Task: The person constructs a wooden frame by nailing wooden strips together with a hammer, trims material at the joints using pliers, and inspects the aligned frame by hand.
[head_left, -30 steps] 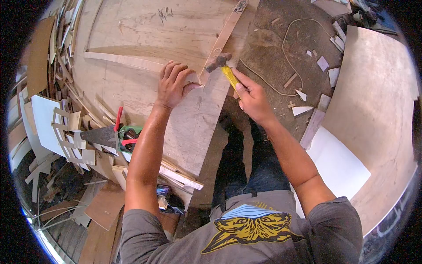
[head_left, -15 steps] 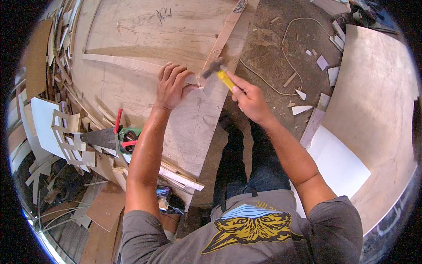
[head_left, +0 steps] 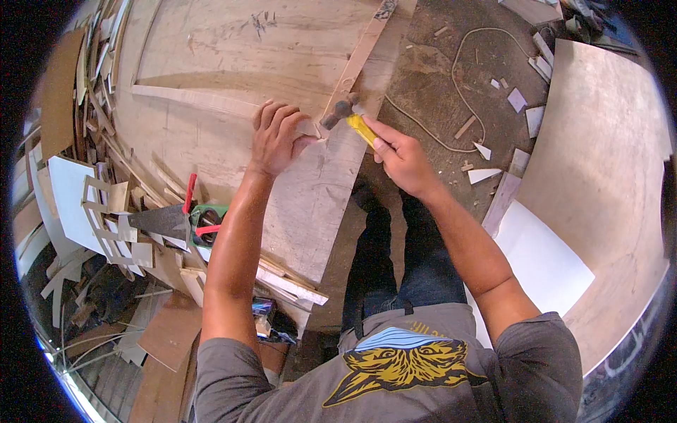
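Observation:
My right hand [head_left: 403, 156] grips the yellow handle of a hammer [head_left: 361, 130]. The hammer's dark head is at the corner where two wooden strips meet. One strip [head_left: 190, 99] runs left from that corner; the other strip [head_left: 361, 60] goes away toward the top. My left hand [head_left: 281, 137] is wrapped over the end of the left-running strip, close to the corner, thumb beside the joint. Both strips lie on a large plywood sheet [head_left: 296, 211]. Whether a nail stands under the hammer head is too small to tell.
A handsaw [head_left: 161, 221] with a green and red handle lies left of my forearm. Wood offcuts [head_left: 106, 127] are heaped along the left side. On the floor at right are a cord [head_left: 455, 67], scraps and a curved plywood sheet [head_left: 585, 141].
The hammer head has shifted slightly down toward the corner of the strips. My left hand stays in place on the strip.

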A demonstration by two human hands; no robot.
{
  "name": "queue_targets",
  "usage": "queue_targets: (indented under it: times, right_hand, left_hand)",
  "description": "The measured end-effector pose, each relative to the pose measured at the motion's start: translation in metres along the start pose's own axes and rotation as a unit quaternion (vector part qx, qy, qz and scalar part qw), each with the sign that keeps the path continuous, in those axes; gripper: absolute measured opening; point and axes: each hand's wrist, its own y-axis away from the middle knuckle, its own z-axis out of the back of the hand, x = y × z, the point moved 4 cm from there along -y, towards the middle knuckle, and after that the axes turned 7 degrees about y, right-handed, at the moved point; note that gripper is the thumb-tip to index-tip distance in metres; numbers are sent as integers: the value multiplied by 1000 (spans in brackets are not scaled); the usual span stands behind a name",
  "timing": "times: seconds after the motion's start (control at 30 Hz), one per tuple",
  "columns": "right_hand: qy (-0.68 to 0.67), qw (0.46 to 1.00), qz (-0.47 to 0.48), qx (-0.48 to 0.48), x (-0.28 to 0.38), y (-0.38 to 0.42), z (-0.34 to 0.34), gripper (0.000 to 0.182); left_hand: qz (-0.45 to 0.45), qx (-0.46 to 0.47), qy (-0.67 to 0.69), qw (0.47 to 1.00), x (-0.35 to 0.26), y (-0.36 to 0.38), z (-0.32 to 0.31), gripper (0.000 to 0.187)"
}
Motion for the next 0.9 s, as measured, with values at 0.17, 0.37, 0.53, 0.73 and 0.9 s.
queue_targets:
  times: [0.17, 0.37, 0.53, 0.73, 0.9]
  right_hand:
    - [-7, 1000, -18, 4, 0, 0, -1, 45]
    - [-23, 999, -41, 17, 3, 0, 0, 46]
    - [-2, 999, -41, 8, 4, 0, 4, 47]
    - [11, 1000, -15, 6, 4, -3, 4, 46]
    - [22, 999, -11, 26, 7, -2, -1, 47]
  left_hand:
    - [2, 2, 1, 1000, 1, 2, -1, 51]
    - [-4, 5, 0, 1000, 1, 1, 0, 51]
    - [-1, 7, 4, 1000, -1, 0, 1, 51]
    - [-1, 0, 1, 1000, 0, -1, 1, 51]
    - [7, -7, 38, 999, 0, -2, 2, 46]
